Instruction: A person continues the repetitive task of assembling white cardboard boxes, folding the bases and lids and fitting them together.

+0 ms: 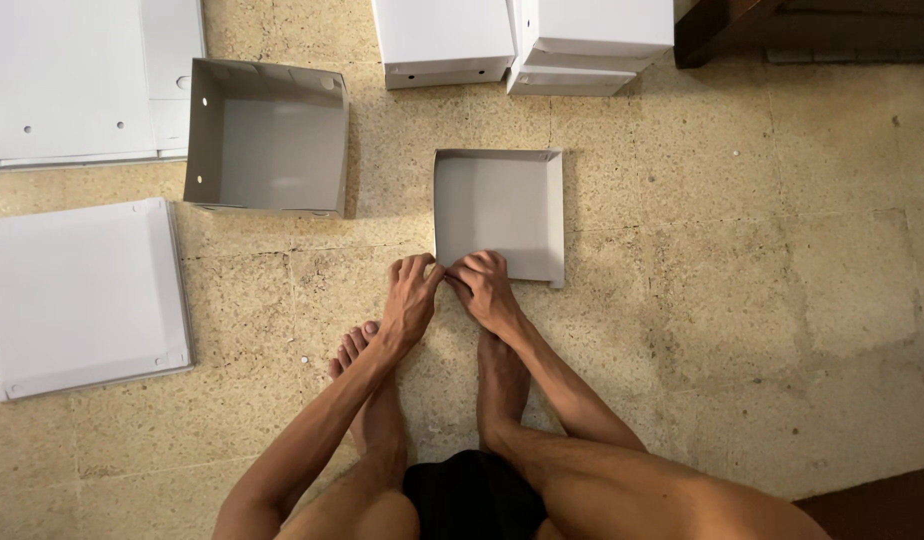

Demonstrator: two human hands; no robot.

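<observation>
Fingers of the left hand [410,300] and right hand [485,290] pinch the near edge of a shallow grey cardboard tray [500,205] lying on the stone floor [742,300]. Just left of it stands a deeper open box [267,135]; flat white lids [82,295] lie farther left.

half-folded white box [499,205] mid-floor, open grey-white box [267,137] upper left

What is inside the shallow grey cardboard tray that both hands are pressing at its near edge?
The shallow grey cardboard tray shows only its bare grey base and low walls; nothing lies in it. The left hand and right hand cover its near edge, so that strip is hidden.
</observation>
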